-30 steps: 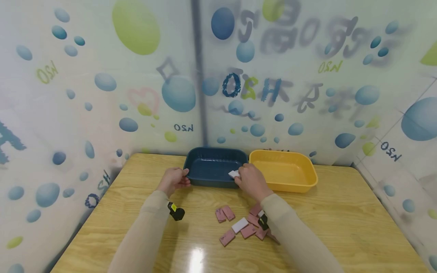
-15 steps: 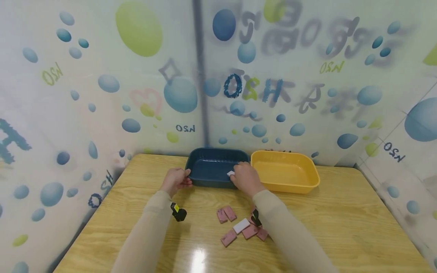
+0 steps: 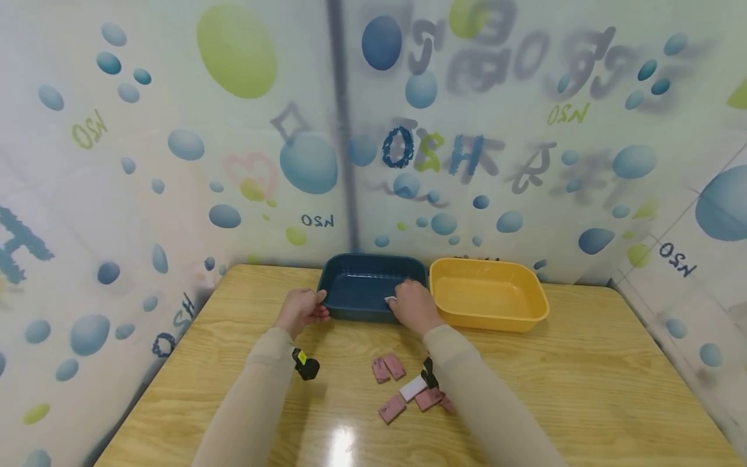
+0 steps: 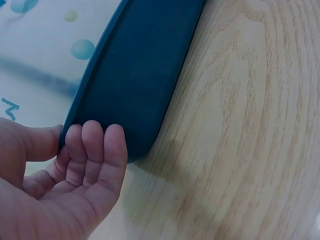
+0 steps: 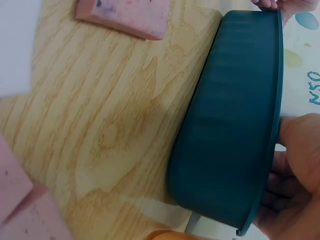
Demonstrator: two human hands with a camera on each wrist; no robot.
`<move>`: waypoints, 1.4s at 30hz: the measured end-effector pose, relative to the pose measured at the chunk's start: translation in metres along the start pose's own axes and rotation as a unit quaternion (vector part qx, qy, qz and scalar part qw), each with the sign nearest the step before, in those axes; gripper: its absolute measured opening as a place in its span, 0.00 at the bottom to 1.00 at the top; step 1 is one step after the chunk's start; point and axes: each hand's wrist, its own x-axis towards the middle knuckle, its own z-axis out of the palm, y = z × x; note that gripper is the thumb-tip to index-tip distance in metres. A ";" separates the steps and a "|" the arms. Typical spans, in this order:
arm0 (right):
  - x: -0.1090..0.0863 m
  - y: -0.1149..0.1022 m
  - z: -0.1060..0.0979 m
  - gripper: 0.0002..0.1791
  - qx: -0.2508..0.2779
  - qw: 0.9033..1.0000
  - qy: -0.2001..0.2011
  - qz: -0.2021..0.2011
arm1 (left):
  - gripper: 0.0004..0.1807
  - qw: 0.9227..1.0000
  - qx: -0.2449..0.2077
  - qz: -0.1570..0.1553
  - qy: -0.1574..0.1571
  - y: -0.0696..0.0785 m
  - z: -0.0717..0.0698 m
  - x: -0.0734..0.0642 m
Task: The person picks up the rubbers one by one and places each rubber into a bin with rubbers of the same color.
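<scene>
White tile [image 3: 389,299] over blue tray [image 3: 358,312]

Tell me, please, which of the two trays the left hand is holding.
The dark blue tray: the left hand grips its left rim, while the yellow tray stands to its right, away from that hand.
</scene>
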 end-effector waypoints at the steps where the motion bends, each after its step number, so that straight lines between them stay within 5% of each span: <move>1: 0.000 0.000 -0.001 0.17 0.001 1.000 -0.003 0.000 | 0.10 1.000 0.000 -0.001 0.001 0.000 0.000 0.000; 27: -0.027 0.018 -0.032 0.13 0.061 0.996 0.054 -0.028 | 0.09 1.000 -0.014 0.009 0.001 0.000 -0.002 0.001; 42: -0.055 0.027 -0.034 0.08 0.095 0.994 0.029 -0.048 | 0.11 1.000 -0.011 0.011 -0.002 -0.004 -0.001 0.000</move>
